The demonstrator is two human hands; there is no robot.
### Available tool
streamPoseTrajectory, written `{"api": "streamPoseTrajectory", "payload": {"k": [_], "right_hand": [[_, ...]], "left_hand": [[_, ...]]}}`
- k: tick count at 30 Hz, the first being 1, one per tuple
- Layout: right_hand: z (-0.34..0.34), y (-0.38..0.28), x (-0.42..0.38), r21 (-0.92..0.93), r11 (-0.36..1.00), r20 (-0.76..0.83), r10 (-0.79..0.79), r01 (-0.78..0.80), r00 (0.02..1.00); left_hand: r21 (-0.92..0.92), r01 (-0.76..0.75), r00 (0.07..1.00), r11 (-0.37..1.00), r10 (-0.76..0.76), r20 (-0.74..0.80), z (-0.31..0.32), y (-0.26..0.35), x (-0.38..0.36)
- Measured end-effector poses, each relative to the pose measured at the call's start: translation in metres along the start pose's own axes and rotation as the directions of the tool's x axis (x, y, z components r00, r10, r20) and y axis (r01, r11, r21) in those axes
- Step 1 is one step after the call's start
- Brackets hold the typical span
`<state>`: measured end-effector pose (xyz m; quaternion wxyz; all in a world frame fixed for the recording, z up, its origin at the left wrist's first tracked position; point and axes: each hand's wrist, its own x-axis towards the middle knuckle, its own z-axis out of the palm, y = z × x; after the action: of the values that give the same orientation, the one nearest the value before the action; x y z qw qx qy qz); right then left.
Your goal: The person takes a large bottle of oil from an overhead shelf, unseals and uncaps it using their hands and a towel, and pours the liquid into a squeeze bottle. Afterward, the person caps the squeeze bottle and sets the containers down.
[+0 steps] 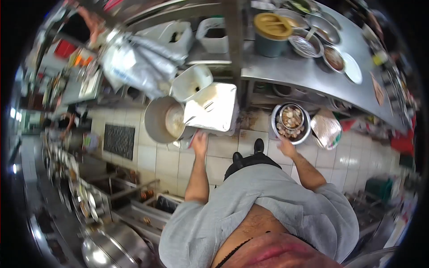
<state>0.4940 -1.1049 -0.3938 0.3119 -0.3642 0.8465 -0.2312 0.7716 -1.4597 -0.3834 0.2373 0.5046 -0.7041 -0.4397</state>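
Note:
My left hand (199, 143) is closed beside a large metal pot (153, 119), with a small red edge and something pale at its fingers. What it holds I cannot make out. Just beyond that hand lies a white covered container (214, 109), and a white plastic tub (193, 84) leans behind the pot. To the right, my right hand (286, 146) hangs open, fingertips near the rim of a wide metal bowl (305, 133) on the floor. Inside the bowl sits a smaller metal bowl (292, 117) of pale cut pieces, with more pieces around it.
A steel table (286, 71) ahead carries a yellow-lidded bucket (272, 33) and several bowls of food. A foil-covered container (326, 128) stands right of the floor bowl. Plastic bags (138, 60) hang over the pot. A floor drain grate (119, 141) lies left, near steel counters and a big round metal vessel (116, 245).

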Motion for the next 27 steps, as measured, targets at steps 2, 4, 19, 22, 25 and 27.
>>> {"api": "streamPoseTrajectory", "payload": {"k": [2, 4, 19, 22, 25, 27], "right_hand": [[0.038, 0.085, -0.087, -0.180, 0.911, 0.211, 0.403, -0.370, 0.891], [0.044, 0.116, -0.151, -0.226, 0.638, 0.236, 0.769, -0.736, 0.594], [-0.008, 0.086, -0.168, 0.559, 0.753, -0.275, 0.563, -0.347, 0.779], [-0.018, 0.127, -0.204, 0.589, 0.715, -0.249, 0.604, -0.376, 0.757], [-0.006, 0.211, -0.262, 0.471, 0.765, -0.332, 0.615, -0.439, 0.715], [-0.018, 0.246, -0.303, 0.443, 0.736, -0.316, 0.662, -0.512, 0.679]], "left_hand": [[0.004, 0.167, 0.969, 0.986, -0.164, 0.186, -0.009, -0.069, -0.041], [0.131, 0.413, 0.722, 0.901, -0.411, 0.557, -0.025, -0.167, -0.076], [0.144, -0.452, 0.393, 0.880, 0.052, 0.918, 0.183, 0.041, -0.026], [0.026, -0.420, 0.455, 0.907, 0.186, 0.871, 0.241, 0.173, -0.077], [-0.129, -0.531, 0.417, 0.837, 0.391, 0.821, 0.302, 0.242, -0.131], [-0.227, -0.534, 0.374, 0.815, 0.468, 0.801, 0.328, 0.299, -0.187]]}}
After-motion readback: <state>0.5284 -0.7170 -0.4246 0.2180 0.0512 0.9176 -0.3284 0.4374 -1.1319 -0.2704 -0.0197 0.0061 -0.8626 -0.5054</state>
